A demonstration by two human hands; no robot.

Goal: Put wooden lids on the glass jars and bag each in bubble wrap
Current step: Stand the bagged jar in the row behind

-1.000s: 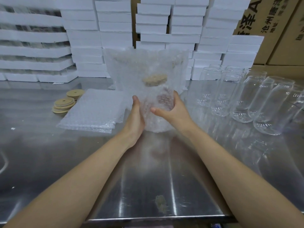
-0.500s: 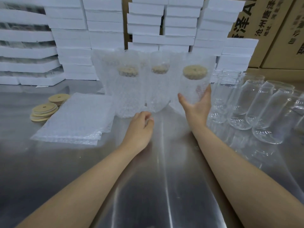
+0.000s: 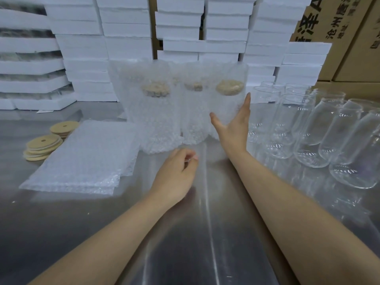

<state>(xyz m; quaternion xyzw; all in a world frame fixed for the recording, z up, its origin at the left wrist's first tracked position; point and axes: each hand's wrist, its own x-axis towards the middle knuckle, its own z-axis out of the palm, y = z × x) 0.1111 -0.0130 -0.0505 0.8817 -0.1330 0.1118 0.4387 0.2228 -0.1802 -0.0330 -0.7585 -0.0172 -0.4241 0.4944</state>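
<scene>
Three lidded glass jars in bubble wrap bags stand in a row at the back of the steel table: a left one point(image 3: 154, 120), a middle one point(image 3: 192, 118) and a right one point(image 3: 227, 101). My right hand point(image 3: 234, 126) lies with straight fingers and spread thumb against the right bagged jar's side. My left hand point(image 3: 176, 171) hovers low in front of the row, fingers loosely curled, holding nothing. Flat bubble wrap bags point(image 3: 86, 159) lie in a pile at left. Wooden lids point(image 3: 44, 145) sit in low stacks beside the pile.
Several bare glass jars point(image 3: 308, 132) stand crowded at the right of the table point(image 3: 205, 233). White foam trays point(image 3: 127, 38) are stacked high along the back. Cardboard boxes point(image 3: 339, 38) stand at back right.
The bagged jar that both hands held in the middle now stands at the right end of the row. My left hand let go and drew back; my right hand stays against the jar.
</scene>
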